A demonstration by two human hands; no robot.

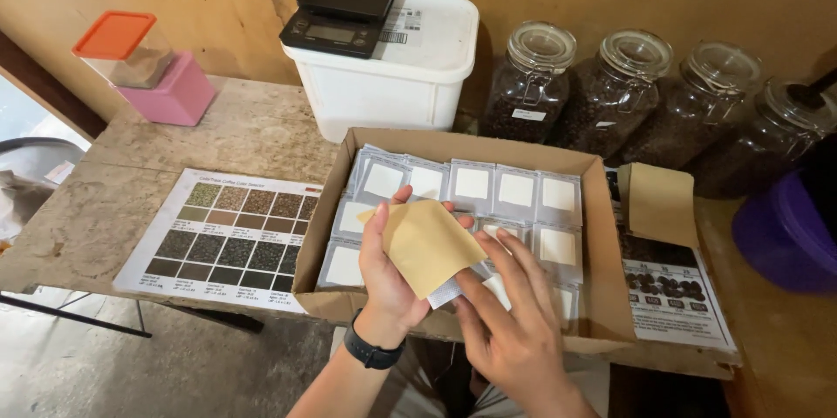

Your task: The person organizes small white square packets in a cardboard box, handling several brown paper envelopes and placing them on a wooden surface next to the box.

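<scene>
Your left hand [388,265] is holding a tan paper pouch [425,244] in its grip at lower centre of the frame, over the cardboard box [602,296] of silver sachets [516,191]. Your right hand [514,322] is lying open just beside it, fingers [523,265] spread, touching the sachets on the surface [235,122].

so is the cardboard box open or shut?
Open. The cardboard box has its flaps folded out, and rows of silver pouches show inside.
</scene>
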